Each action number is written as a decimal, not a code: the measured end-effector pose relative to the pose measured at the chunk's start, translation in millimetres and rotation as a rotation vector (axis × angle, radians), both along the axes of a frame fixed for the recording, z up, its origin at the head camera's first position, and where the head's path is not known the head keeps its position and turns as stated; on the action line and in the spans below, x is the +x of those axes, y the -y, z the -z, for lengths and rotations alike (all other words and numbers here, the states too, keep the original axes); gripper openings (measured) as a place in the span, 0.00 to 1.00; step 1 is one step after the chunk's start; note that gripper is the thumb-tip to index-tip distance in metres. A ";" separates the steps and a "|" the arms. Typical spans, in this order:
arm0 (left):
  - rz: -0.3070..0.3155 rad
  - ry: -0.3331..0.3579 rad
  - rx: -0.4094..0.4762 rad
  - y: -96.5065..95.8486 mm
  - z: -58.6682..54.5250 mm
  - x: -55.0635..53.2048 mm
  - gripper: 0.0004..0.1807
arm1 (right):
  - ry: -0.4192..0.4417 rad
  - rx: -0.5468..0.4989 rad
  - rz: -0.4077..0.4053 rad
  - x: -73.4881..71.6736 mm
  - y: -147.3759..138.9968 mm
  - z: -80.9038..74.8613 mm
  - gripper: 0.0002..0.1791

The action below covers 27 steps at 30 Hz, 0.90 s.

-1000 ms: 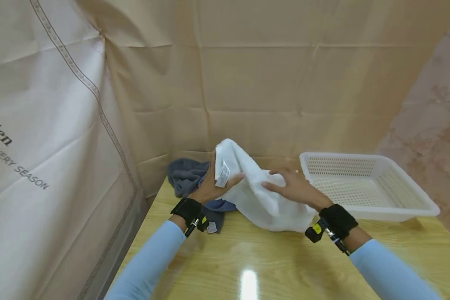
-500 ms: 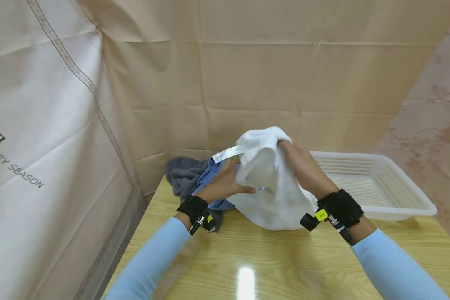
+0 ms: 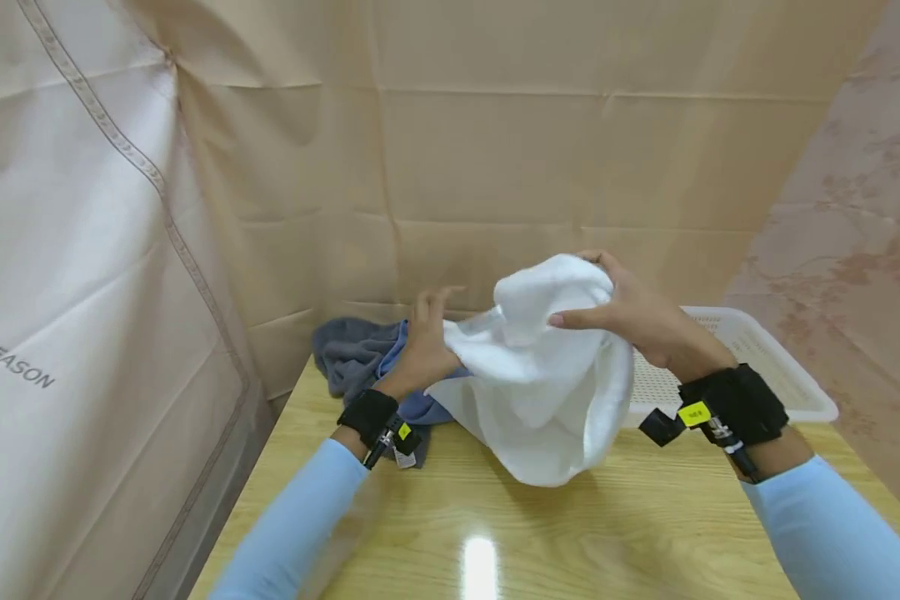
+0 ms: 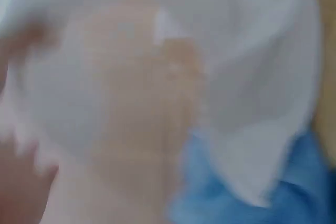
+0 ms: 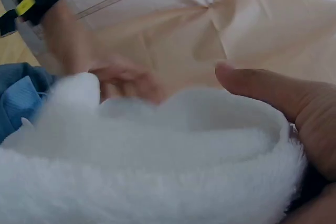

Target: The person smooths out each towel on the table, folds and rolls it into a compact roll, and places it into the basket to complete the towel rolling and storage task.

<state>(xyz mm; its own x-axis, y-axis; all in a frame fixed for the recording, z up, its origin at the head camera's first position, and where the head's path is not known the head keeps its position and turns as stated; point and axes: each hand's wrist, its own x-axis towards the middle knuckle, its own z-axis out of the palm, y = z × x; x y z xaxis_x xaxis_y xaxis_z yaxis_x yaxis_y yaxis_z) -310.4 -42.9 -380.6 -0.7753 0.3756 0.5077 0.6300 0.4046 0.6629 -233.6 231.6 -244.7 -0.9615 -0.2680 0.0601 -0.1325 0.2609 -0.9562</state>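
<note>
A white fluffy towel (image 3: 540,375) hangs in loose folds above the wooden table, its upper part bunched. My right hand (image 3: 637,312) grips it at the upper right, with the thumb on the near side and the other fingers partly hidden behind. At the towel's left edge is my left hand (image 3: 423,346), its fingers raised and spread; whether it touches the cloth is hard to tell. The right wrist view shows the towel's fuzzy rim (image 5: 157,182) up close, the left hand (image 5: 126,80) blurred beyond it. Motion blurs the left wrist view.
Behind my left hand lies a heap of cloths, one dark grey (image 3: 352,354) and one blue (image 3: 423,408). A white perforated plastic basket (image 3: 765,358) stands on the table (image 3: 570,533) at the right, partly covered by my right arm. Beige sheeting (image 3: 495,167) hangs behind.
My right hand has shifted right, drawing the towel's bunched top with it. My left hand went from touching the towel to its left edge. The towel's label has dropped out of sight.
</note>
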 end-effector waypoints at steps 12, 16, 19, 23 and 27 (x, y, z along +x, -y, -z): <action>0.241 -0.436 -0.121 -28.8 -60.6 24.5 0.41 | -0.165 0.188 -0.121 -14.0 51.1 19.5 0.62; 0.080 -0.529 -0.097 -12.2 -64.4 22.9 0.27 | -0.546 0.459 0.056 -10.0 58.2 59.6 0.67; -0.046 -0.542 -0.008 -1.1 -71.8 21.3 0.21 | -0.775 0.643 0.299 -1.0 53.4 106.2 0.62; -0.233 -0.536 0.058 24.9 -82.1 18.6 0.16 | -0.766 0.680 0.490 9.9 20.8 153.4 0.50; -0.378 -0.501 0.038 64.8 -83.0 15.4 0.17 | -0.667 0.619 0.590 19.6 -22.5 163.1 0.33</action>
